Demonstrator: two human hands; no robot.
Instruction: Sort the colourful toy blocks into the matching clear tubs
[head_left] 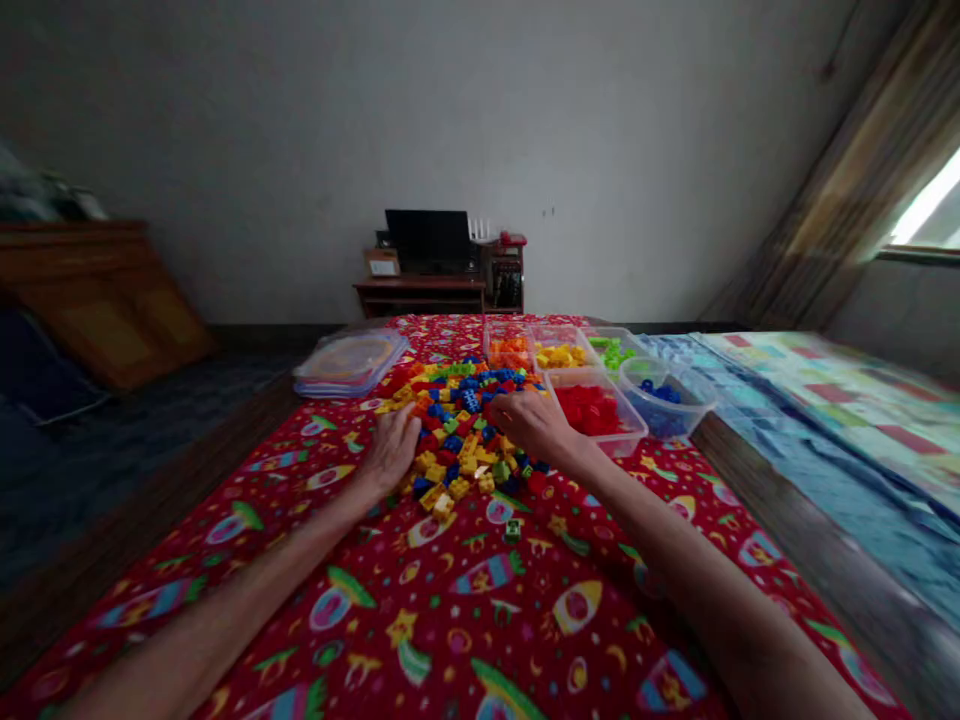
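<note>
A heap of small toy bricks (pixel 459 420) in red, yellow, blue, green and orange lies on a red patterned cloth (pixel 465 600). My left hand (pixel 391 448) rests palm down at the heap's left edge, fingers curled onto the bricks. My right hand (pixel 531 420) lies on the heap's right side, fingers bent down among the bricks. What either hand grips is hidden. One green brick (pixel 513 530) lies alone nearer to me.
Clear tubs stand behind the heap: red bricks (pixel 592 410), blue bricks (pixel 664 398), orange (pixel 510 350), yellow (pixel 561 355), green (pixel 613 350). Stacked lids (pixel 349 362) lie at the left. A desk with a monitor (pixel 429 240) stands by the wall. A patterned mat (pixel 825 400) lies right.
</note>
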